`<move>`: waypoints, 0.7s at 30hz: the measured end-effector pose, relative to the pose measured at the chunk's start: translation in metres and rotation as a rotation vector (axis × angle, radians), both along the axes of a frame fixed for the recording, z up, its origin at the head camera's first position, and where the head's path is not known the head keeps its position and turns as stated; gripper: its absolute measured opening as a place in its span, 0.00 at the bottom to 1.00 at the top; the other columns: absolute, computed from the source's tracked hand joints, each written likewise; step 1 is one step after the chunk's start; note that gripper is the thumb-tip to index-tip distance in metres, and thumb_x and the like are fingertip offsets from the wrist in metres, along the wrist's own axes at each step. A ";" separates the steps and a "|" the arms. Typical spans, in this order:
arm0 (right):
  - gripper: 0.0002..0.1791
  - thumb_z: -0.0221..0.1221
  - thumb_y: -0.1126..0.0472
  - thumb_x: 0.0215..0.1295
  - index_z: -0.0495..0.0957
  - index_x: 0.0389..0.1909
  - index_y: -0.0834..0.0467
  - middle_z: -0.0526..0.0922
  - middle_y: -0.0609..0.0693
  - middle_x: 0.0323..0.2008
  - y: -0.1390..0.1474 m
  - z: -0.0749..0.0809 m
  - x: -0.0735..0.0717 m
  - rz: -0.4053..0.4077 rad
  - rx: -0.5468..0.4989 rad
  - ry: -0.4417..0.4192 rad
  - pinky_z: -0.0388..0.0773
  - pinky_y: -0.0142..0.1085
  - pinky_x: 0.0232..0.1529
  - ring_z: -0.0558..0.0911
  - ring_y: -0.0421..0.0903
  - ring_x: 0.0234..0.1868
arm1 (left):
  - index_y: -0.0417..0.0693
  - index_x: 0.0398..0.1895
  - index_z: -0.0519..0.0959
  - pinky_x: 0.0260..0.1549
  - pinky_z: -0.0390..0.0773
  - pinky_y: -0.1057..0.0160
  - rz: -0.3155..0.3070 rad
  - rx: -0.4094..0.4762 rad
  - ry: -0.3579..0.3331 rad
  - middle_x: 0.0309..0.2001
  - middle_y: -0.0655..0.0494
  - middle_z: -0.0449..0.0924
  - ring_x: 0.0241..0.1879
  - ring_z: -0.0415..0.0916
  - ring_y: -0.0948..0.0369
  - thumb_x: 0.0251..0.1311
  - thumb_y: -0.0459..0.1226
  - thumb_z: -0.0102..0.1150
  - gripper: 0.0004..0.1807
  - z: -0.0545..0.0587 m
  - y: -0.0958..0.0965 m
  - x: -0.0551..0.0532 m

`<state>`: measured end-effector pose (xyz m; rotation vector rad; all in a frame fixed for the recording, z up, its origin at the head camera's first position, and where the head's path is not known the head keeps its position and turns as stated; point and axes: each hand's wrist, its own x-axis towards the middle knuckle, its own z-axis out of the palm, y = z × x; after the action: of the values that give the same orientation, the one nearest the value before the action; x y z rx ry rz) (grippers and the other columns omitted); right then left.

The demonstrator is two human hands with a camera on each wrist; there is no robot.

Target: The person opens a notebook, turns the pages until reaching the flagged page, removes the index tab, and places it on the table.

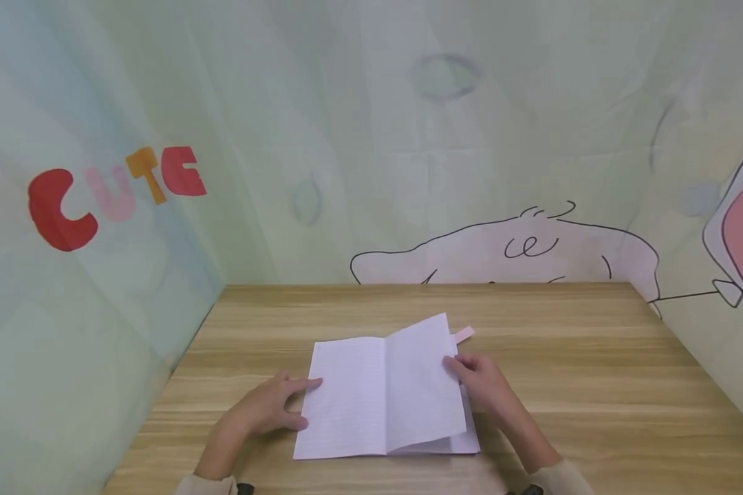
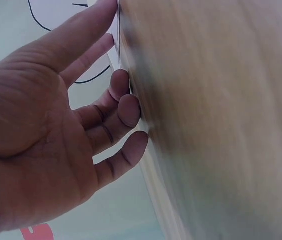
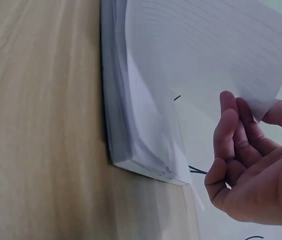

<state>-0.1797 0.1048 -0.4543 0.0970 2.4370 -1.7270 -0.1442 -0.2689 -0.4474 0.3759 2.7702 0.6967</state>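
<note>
An open notebook [image 1: 349,399] with faintly lined white pages lies on the wooden table. My left hand [image 1: 261,409] is at its left side, forefinger and thumb touching the left page's edge. In the left wrist view, that hand's other fingertips [image 2: 128,110] meet the tabletop, slightly bent. Between thumb and fingers, my right hand [image 1: 481,381] pinches the outer edge of the right-hand page [image 1: 421,392], which is lifted off the stack. Below the raised page, the right wrist view shows the notebook's thick edge [image 3: 116,100]. A pink tab [image 1: 464,334] sticks out past the upper right edge.
The wooden table [image 1: 594,385] reaches back to a printed cloth backdrop [image 1: 322,137], which also hangs along both sides. Red, pink and orange letters [image 1: 62,213] mark the cloth at left. A line-drawn figure [image 1: 470,254] is printed behind the far edge.
</note>
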 end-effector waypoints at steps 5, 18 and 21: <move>0.17 0.58 0.57 0.72 0.83 0.46 0.68 0.82 0.49 0.31 0.000 0.004 0.000 0.033 -0.021 0.037 0.74 0.40 0.42 0.77 0.45 0.36 | 0.53 0.65 0.77 0.40 0.72 0.54 0.005 -0.006 -0.009 0.44 0.51 0.74 0.36 0.66 0.57 0.47 0.40 0.77 0.37 0.000 0.000 -0.001; 0.33 0.56 0.60 0.71 0.59 0.66 0.78 0.83 0.61 0.46 -0.007 0.016 0.000 0.268 -0.292 -0.107 0.81 0.42 0.47 0.85 0.48 0.40 | 0.53 0.66 0.76 0.40 0.72 0.55 -0.012 -0.008 0.002 0.41 0.53 0.73 0.36 0.66 0.58 0.47 0.40 0.77 0.38 -0.002 -0.003 -0.001; 0.34 0.55 0.61 0.72 0.56 0.69 0.78 0.83 0.62 0.49 -0.008 0.017 0.000 0.316 -0.313 -0.107 0.81 0.42 0.48 0.85 0.47 0.44 | 0.53 0.66 0.76 0.42 0.73 0.52 -0.013 -0.005 0.003 0.43 0.52 0.74 0.37 0.66 0.57 0.48 0.40 0.77 0.38 -0.002 -0.003 0.000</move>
<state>-0.1797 0.0972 -0.4375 -0.2145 1.9534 -1.8701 -0.1446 -0.2722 -0.4491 0.3945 2.7691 0.6865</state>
